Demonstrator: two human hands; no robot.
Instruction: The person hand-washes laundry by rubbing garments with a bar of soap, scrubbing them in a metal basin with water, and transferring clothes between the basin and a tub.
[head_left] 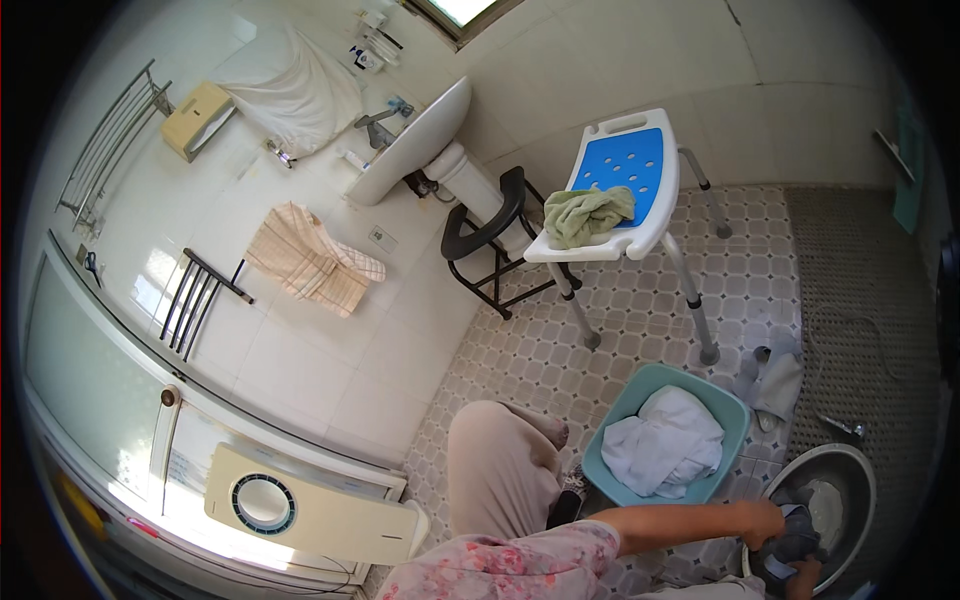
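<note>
Closed on a dark grey cloth (pixel 797 538), the left hand (pixel 762 522) holds it inside a round grey basin (pixel 869 482) at the near right. The right hand (pixel 803 578) touches the cloth's near edge; how tightly its fingers close cannot be told. Left of the basin and slightly farther, a teal tub (pixel 737 412) holds a bundled white cloth (pixel 664 442). Beyond the basin, a shower head (pixel 842 427) lies on the floor, with pale grey fabric (pixel 777 388) to its left. Farther off stands a white shower chair (pixel 655 215) with a blue seat pad (pixel 622 165), a crumpled green cloth (pixel 586 216) on it. Left of that sits a black-framed chair (pixel 488 235); beyond, a white sink (pixel 425 140).
</note>
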